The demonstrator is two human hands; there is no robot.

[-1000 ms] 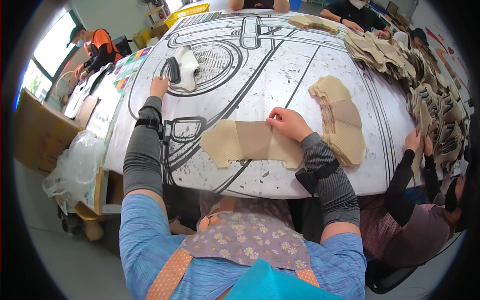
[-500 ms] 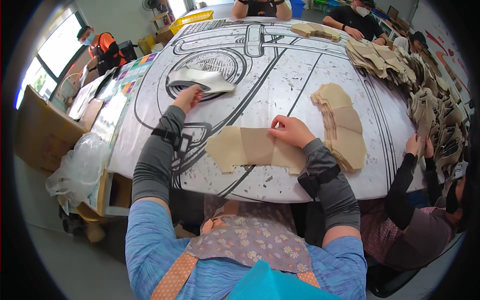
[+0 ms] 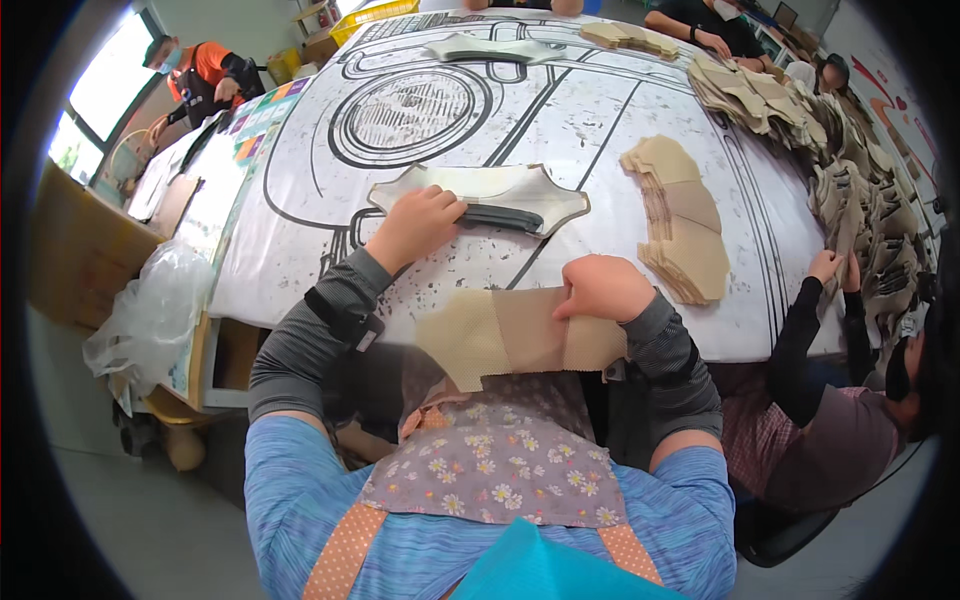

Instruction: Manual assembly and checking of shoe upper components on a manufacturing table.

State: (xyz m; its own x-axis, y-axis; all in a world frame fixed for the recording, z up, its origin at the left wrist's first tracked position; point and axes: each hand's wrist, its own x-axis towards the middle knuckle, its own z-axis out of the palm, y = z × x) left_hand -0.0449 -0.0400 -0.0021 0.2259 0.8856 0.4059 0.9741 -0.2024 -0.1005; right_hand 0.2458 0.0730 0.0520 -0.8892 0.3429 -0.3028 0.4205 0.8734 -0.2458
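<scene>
- Tan fabric pieces (image 3: 520, 335) lie at the near edge of the surface (image 3: 620, 130), partly hanging over it toward the person's lap; they are flat cut panels in two shades of beige, overlapping one another.
- Right hand (image 3: 600, 290) rests on top of these panels, fingers bent and pressing down on the upper edge; it pins the fabric rather than lifting it.
- Left hand (image 3: 415, 225) is farther out on the surface, closed around the near end of a dark, long-handled tool (image 3: 500, 217).
- That tool lies across a cream shaped piece (image 3: 480, 190) with curved, notched edges, which sits flat on the surface just beyond the tan panels.
- A fanned stack of beige cut pieces (image 3: 680, 220) sits to the right, near but apart from the right hand.
- More heaps of similar pieces (image 3: 800, 110) run along the far right edge of the surface.
- The surface is covered with a white sheet printed with a large black line drawing.
- Another person's hand (image 3: 825, 265) reaches onto the right edge; their dark sleeve hangs below it.
- A clear plastic bag (image 3: 150, 320) hangs at the left, beside the surface.
</scene>
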